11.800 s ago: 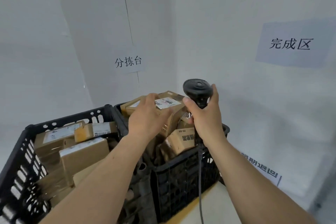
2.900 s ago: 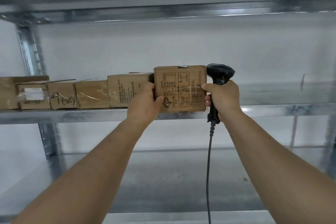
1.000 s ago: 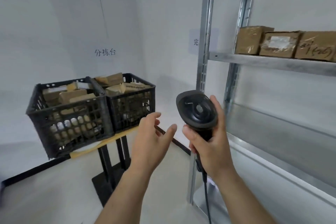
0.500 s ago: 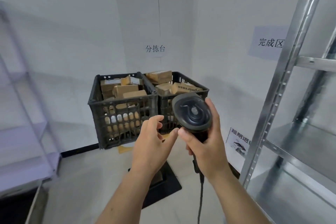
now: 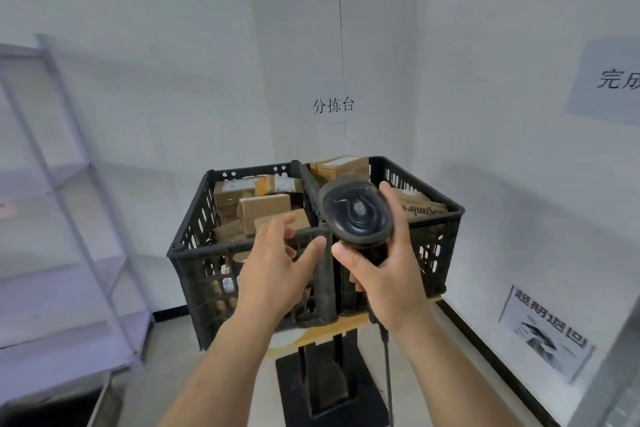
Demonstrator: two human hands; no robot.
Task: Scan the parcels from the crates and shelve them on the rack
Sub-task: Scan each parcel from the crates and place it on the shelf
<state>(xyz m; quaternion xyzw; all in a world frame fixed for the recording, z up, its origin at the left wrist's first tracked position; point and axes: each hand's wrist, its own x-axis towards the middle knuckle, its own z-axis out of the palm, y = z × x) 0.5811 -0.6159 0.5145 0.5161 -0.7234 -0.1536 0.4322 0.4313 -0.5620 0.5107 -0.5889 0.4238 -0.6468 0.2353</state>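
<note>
Here, from the head camera, we see the right hand (image 5: 388,274) wrapped around the handle of a black scanner (image 5: 356,215), thumb on the near side and fingers curled round the far side. The scanner stands roughly upright, its long axis running up from the cable (image 5: 387,371) at the bottom to the rounded head on top; the back of the head faces us, so its scanning end points away, toward the crates. The left hand (image 5: 277,274) hovers just beside it, fingers loosely spread and holding nothing.

Beyond the hands, two black crates sit side by side, touching: the left crate (image 5: 194,260) and the right crate (image 5: 446,218). Both hold brown cardboard parcels (image 5: 265,206), piled loosely at mixed angles; one parcel (image 5: 341,166) rises above the right crate's far rim. The hands and scanner cover part of the crates' near walls. The crates rest on a yellow board (image 5: 311,333) atop a black stand (image 5: 325,388).

A pale shelf unit (image 5: 52,184) stands at the left. A paper sign (image 5: 333,106) hangs on the far wall, and two more signs, (image 5: 609,80) and (image 5: 543,326), on the right wall.
</note>
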